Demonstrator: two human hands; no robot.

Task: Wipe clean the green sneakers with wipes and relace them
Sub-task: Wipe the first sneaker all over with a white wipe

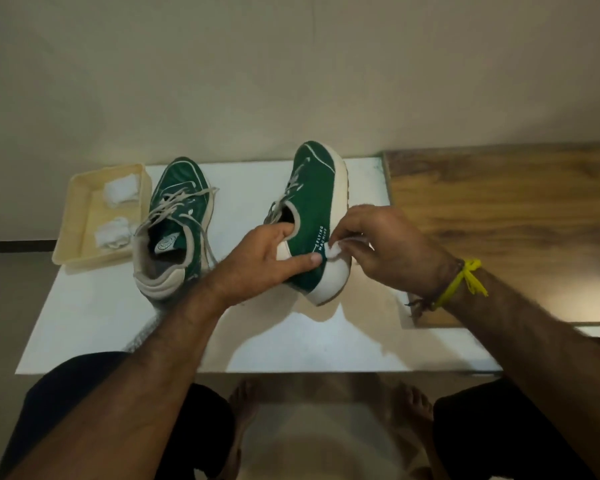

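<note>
Two green sneakers with cream soles are on a white table (pixel 291 341). The left sneaker (pixel 175 216) stands upright with loose pale laces. The right sneaker (pixel 312 209) is tipped on its side, sole to the right. My left hand (pixel 267 261) grips its heel, fingers inside the collar and thumb across the heel patch. My right hand (pixel 378 247) pinches a white wipe (pixel 335 251) against the green side near the heel, beside the white lettering.
A cream plastic tray (pixel 77 216) at the table's left holds two crumpled white wipes (pixel 118 192). A wooden board (pixel 499 220) adjoins the table on the right. A wall stands behind. My bare feet and dark shorts show below the near edge.
</note>
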